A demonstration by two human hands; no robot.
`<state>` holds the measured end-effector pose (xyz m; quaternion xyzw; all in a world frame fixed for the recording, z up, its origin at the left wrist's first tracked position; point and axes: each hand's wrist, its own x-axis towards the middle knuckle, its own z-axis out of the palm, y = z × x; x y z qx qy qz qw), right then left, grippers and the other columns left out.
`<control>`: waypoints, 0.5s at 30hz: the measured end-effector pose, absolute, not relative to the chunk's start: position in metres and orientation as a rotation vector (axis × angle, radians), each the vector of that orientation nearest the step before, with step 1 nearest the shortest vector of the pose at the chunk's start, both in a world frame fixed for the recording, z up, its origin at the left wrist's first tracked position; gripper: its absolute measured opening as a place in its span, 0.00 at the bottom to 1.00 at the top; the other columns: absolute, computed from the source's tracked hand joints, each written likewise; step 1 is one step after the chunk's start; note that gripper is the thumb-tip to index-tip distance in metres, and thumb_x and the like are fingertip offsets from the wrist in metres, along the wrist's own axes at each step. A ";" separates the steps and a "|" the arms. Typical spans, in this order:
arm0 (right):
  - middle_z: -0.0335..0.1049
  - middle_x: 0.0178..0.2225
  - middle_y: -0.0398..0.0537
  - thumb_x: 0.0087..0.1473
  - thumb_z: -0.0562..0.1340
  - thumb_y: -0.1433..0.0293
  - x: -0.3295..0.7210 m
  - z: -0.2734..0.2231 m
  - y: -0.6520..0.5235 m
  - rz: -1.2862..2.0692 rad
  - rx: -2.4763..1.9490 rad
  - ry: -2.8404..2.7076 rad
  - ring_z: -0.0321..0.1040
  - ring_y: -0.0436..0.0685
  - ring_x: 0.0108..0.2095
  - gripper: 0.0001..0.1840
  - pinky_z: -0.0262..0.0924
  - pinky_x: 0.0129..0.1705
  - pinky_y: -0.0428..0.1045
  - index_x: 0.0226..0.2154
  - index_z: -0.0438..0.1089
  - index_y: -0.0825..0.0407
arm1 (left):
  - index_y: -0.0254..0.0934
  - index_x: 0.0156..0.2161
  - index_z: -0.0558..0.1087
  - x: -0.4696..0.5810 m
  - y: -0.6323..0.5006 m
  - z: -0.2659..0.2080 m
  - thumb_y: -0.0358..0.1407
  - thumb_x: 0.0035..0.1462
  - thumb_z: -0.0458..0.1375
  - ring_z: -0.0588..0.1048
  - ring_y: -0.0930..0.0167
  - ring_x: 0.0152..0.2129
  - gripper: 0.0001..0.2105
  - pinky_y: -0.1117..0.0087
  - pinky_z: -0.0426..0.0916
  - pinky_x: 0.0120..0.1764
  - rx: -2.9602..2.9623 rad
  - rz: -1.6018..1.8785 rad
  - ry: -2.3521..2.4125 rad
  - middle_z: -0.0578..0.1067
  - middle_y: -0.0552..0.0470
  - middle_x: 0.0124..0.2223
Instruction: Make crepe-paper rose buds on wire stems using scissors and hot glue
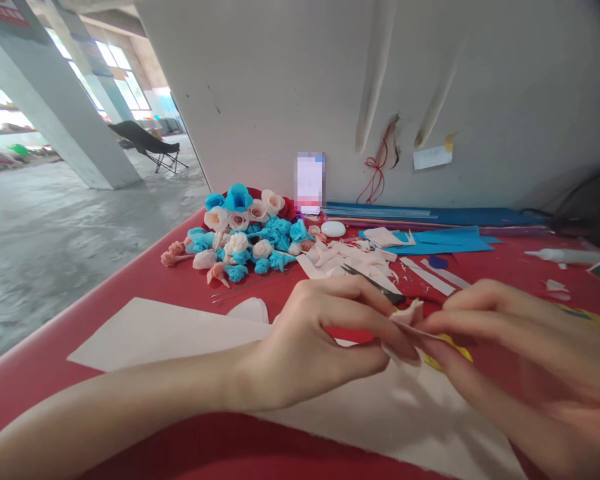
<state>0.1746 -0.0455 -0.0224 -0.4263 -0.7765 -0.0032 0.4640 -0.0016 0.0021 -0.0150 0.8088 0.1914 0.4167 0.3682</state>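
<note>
Between my two hands is a small piece of pale pink crepe paper point(409, 313), partly gathered at its top. My left hand point(325, 333) pinches its left side with thumb and fingers. On the other side, my right hand point(510, 353) grips it between thumb and forefinger. Beneath both hands lies a large pale pink paper sheet point(380, 407) on the red table point(190, 447). Just behind the fingers rest scissors point(375, 283) with dark blades and yellow handles, partly hidden by my hands.
Blue, white and pink paper flowers point(250, 233) are heaped at the back left. Pale paper scraps point(350, 260) and blue paper sheets point(445, 240) lie behind the scissors. A phone point(310, 183) leans on the wall. A white glue tube point(570, 256) lies at the right.
</note>
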 end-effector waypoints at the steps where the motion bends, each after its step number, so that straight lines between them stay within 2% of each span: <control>1: 0.64 0.28 0.41 0.50 0.58 0.75 0.174 -0.023 -0.045 0.010 -1.049 -1.904 0.63 0.48 0.29 0.05 0.58 0.26 0.44 0.28 0.67 0.49 | 0.27 0.25 0.77 -0.002 0.002 -0.015 0.17 0.40 0.58 0.73 0.74 0.29 0.08 0.77 0.69 0.36 2.068 1.060 0.500 0.73 0.48 0.29; 8: 0.65 0.27 0.39 0.49 0.59 0.74 0.173 -0.024 -0.044 0.039 -1.044 -1.906 0.64 0.46 0.28 0.05 0.59 0.27 0.41 0.28 0.68 0.48 | 0.31 0.25 0.77 -0.001 0.004 -0.017 0.19 0.42 0.58 0.72 0.77 0.26 0.09 0.78 0.68 0.34 2.005 1.019 0.549 0.71 0.52 0.28; 15: 0.66 0.29 0.38 0.50 0.59 0.73 0.180 -0.025 -0.043 0.110 -1.103 -1.987 0.65 0.47 0.28 0.05 0.60 0.27 0.41 0.30 0.65 0.46 | 0.32 0.25 0.77 -0.001 0.002 -0.018 0.21 0.44 0.58 0.72 0.76 0.27 0.07 0.79 0.67 0.34 1.934 0.935 0.587 0.72 0.52 0.29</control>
